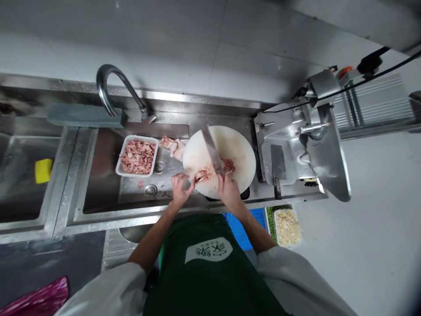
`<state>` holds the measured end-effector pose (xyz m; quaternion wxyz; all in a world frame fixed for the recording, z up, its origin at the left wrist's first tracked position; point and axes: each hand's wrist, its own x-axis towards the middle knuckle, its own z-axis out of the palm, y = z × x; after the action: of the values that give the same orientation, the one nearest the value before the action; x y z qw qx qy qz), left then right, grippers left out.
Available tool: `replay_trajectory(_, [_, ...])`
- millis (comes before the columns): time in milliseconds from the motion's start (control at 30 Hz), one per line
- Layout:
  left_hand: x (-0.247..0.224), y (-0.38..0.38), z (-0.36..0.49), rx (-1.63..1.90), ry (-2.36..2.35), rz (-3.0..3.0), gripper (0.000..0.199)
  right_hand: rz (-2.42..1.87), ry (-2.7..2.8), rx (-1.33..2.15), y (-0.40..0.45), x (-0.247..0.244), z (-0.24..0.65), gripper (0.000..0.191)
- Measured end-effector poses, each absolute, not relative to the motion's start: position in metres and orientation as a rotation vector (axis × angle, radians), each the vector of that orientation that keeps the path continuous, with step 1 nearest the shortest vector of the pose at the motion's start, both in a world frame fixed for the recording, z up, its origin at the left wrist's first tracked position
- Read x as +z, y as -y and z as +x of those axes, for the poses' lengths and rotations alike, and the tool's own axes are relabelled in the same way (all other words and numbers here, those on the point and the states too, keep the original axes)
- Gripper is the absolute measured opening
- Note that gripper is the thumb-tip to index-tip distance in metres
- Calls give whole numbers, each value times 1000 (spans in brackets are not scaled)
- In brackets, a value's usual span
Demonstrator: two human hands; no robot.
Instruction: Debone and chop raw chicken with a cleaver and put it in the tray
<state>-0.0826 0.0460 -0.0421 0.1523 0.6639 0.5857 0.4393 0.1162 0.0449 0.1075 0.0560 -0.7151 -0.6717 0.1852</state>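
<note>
A round white cutting board (pixel 238 147) lies across the sink's right edge. My right hand (pixel 229 192) is wrapped round the handle of a cleaver (pixel 212 149), its blade pointing away from me over the board. My left hand (pixel 181 189) is at the board's left edge, its fingers pinching the end of a piece of raw meat (pixel 203 174). To the right of the blade lies more cut meat (pixel 229 165). Behind my left hand, a larger piece of raw poultry (pixel 177 148) rests in the sink against the board.
In the sink (pixel 105 175), a white basket (pixel 119 169) holds chopped meat. A faucet (pixel 107 83) arches above it. On the right stand a slicing machine (pixel 315 127) and a second knife (pixel 278 164). A yellow sponge (pixel 43 170) lies in the left basin.
</note>
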Motion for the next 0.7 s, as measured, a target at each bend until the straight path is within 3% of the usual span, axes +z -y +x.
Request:
replay_trajectory(67, [-42,-44,-85,1244,-1644,1940,22,-2127,1993,495,-49,105,104,36])
replay_trajectory(267, [-52,-59,-69,1029,-1250,2093,14,-2228,2097,1012,-56,57,80,23])
replay_trajectory(400, [-57,-65,-64,1085,-1165,2110,14,-2200,2117,980,-71,45,79,23])
replay_trajectory(567, [-44,-57,-79,1174,-1279,2070,14,-2132,2199,963,-87,75,87,25])
replay_trajectory(700, [-35,-40,-93,1458,-1683,1861,16,-2059,2100,666,-71,113,81,34])
